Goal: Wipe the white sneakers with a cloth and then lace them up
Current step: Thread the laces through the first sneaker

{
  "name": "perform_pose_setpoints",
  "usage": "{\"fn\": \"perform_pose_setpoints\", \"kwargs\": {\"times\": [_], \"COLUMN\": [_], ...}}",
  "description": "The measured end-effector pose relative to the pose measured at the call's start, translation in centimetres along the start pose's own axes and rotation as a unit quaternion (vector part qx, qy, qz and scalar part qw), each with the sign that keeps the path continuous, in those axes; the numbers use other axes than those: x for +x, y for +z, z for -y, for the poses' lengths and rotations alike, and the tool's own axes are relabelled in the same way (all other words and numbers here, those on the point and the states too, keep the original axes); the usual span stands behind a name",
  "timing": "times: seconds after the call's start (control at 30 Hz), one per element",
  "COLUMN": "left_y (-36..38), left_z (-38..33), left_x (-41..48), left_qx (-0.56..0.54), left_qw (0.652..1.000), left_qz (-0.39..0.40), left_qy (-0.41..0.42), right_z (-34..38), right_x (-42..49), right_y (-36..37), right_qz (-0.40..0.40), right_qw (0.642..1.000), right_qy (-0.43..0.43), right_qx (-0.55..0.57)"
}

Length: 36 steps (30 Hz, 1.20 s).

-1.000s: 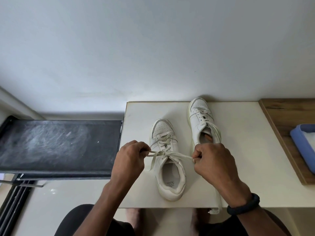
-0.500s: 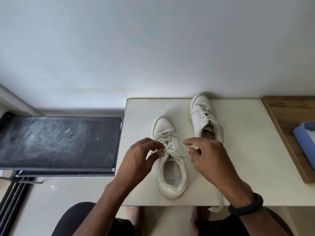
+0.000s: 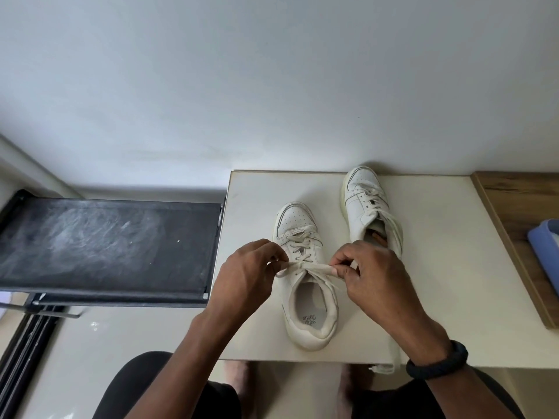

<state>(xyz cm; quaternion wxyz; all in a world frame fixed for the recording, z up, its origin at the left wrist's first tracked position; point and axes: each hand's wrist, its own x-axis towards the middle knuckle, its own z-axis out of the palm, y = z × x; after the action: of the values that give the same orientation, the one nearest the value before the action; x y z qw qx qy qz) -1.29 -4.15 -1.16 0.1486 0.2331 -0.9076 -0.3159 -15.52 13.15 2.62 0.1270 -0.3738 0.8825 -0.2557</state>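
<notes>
Left hand (image 3: 248, 267) and right hand (image 3: 372, 273) are shown pinching the two ends of a lace (image 3: 308, 267), which is drawn taut between them across the top eyelets of the near sneaker (image 3: 311, 337). That sneaker is set on a pale table (image 3: 438, 267) directly between the hands. Its long axis runs straight away from the person, toe pointed off and heel close to the near table edge, so the lace is held crosswise to the shoe. Each hand is placed just beside its own flank of the shoe, neither plainly nearer. The far sneaker (image 3: 363, 201) is stood beyond and to the right, roughly parallel, and is judged to be within easier reach of the right hand. Lacing of the near shoe is judged almost finished, with a knot to be tied next. No cloth can be made out with certainty; a white strip (image 3: 393, 355) is seen hanging over the table edge by the right wrist.
</notes>
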Motion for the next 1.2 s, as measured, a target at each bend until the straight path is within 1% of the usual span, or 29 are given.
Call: {"fn": "perform_pose_setpoints", "kwargs": {"times": [0.23,0.37,0.5,0.6,0.73,0.83,0.93,1.07,1.2], "left_y": [0.0,0.0,-0.2,-0.3,-0.7,-0.9,-0.9,-1.0,-1.5], "left_z": [0.3,0.4,0.5,0.5,0.5,0.4,0.3,0.6,1.1], "left_x": [0.0,0.0,-0.1,-0.2,-0.3,-0.3,-0.3,-0.2,-0.1], "left_qx": [0.020,0.028,0.028,0.003,-0.046,-0.069,-0.089,-0.058,0.025], "left_qw": [1.000,0.999,0.999,0.999,0.995,0.992,0.987,0.994,0.999], "left_qz": [0.002,0.011,0.018,0.035,0.046,0.048,0.082,0.065,0.029], "left_qy": [-0.020,-0.024,-0.036,-0.038,-0.070,-0.090,-0.103,-0.073,-0.011], "right_z": [-0.5,-0.2,-0.2,-0.3,-0.3,-0.4,-0.5,-0.4,-0.4], "right_x": [0.0,-0.2,-0.3,-0.3,-0.4,-0.3,-0.3,-0.2,-0.3], "right_y": [-1.3,-1.6,-1.6,-1.4,-1.3,-1.1,-1.0,-1.1,-1.0], "right_qz": [-0.026,-0.004,-0.004,0.010,0.002,0.002,0.001,0.002,0.000], "right_qw": [0.998,0.996,0.990,0.992,0.995,0.995,0.995,0.994,0.993], "right_qy": [0.053,0.063,0.076,0.058,0.049,0.046,0.047,0.052,0.055], "right_qx": [-0.030,-0.070,-0.122,-0.115,-0.085,-0.085,-0.088,-0.097,-0.101]}}
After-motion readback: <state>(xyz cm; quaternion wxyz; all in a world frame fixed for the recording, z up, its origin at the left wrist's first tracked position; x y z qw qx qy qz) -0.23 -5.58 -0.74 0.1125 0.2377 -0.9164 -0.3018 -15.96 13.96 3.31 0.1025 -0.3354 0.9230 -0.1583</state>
